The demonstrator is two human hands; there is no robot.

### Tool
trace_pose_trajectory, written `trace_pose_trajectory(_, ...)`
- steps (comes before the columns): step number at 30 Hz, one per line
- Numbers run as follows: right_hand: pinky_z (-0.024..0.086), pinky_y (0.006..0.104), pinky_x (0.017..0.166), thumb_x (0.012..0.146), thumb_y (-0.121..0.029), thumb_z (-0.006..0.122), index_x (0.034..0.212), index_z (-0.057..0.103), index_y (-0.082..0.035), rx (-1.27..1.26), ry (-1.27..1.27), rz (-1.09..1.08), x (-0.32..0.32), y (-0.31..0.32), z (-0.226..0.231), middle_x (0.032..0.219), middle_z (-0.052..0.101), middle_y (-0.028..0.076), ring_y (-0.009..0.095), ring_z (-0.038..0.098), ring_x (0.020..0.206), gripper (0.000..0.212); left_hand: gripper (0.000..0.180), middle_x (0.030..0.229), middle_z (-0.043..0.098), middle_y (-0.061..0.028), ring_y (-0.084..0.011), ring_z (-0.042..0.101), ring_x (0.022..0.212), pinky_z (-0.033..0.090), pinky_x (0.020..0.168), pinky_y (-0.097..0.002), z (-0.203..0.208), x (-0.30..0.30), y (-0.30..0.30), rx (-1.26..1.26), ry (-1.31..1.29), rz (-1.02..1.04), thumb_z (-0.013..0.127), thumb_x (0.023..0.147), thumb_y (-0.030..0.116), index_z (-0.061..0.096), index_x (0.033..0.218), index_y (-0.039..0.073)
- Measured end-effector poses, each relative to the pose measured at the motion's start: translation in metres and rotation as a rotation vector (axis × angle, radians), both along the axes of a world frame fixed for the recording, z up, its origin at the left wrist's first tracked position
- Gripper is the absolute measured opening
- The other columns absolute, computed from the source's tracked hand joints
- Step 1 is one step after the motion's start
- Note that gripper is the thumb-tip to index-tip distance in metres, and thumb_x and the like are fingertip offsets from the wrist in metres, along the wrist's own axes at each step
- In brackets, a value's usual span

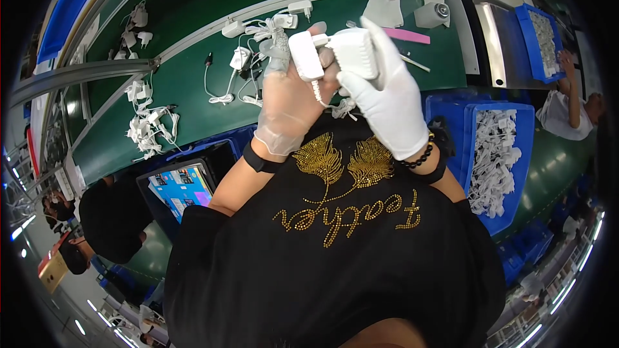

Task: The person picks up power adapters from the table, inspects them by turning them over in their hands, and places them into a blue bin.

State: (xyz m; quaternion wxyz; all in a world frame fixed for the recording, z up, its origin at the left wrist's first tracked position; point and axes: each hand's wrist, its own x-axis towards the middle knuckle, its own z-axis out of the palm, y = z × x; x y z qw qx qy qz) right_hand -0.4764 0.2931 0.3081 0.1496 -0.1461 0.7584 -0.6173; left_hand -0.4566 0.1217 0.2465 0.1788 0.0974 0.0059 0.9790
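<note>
My left hand (284, 106), in a clear thin glove, is closed around a white power adapter (305, 56) with its cord hanging down. My right hand (394, 103), in a white glove, grips a squarish white block (354, 55) with a ridged edge; I cannot make out its exact kind. Both are held close together above the bench's front part, and the adapter's plug end points at the block. Whether they touch is unclear. Just behind my left hand, several white adapters (240, 58) with coiled cords lie on the green bench (193, 77).
At the left lies another heap of corded adapters (151, 125). Toward the back right are a pink strip (409, 36), a white cloth (383, 11) and a pale bottle (431, 15). A blue bin (525, 174) of adapters stands at my right. Other people work nearby.
</note>
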Motion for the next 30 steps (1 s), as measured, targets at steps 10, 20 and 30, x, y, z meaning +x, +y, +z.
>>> trace_pose_trajectory(10,0.049,0.0357,0.096,0.095,-0.029,0.065,0.15,0.03,-0.006,0.146,0.25,-0.091,-0.005,-0.014,-0.034,0.122,0.059,0.015,0.029,0.062,0.103,0.069,0.075,0.141,0.049,-0.0145,-0.0262,0.051,0.126,0.034,0.111,-0.0394,0.022,0.001,0.037,-1.113,-0.133,0.471,0.04,0.099,0.061,0.034,0.149,0.005)
trace_pose_trajectory(20,0.046,0.0305,0.053,0.101,-0.057,0.04,0.134,0.048,-0.004,-1.234,-0.725,-0.074,-0.031,0.031,-0.006,0.097,0.059,0.013,0.018,0.053,0.064,0.063,0.09,0.132,0.058,-0.0141,-0.0246,0.057,0.12,0.04,0.107,-0.0369,0.011,-0.004,0.025,-1.391,0.346,0.255,0.072,0.087,0.039,0.022,0.156,0.008)
trace_pose_trajectory(30,0.026,0.0226,0.034,0.1,-0.04,0.043,0.123,0.053,-0.002,-1.566,-0.814,0.239,-0.029,0.065,-0.031,0.055,0.04,-0.001,0.007,0.031,0.038,0.045,0.085,0.093,0.068,-0.0023,-0.0108,0.06,0.082,0.048,0.087,-0.0262,0.025,0.005,0.052,-1.547,0.258,-0.289,0.082,0.075,0.014,0.039,0.149,0.008)
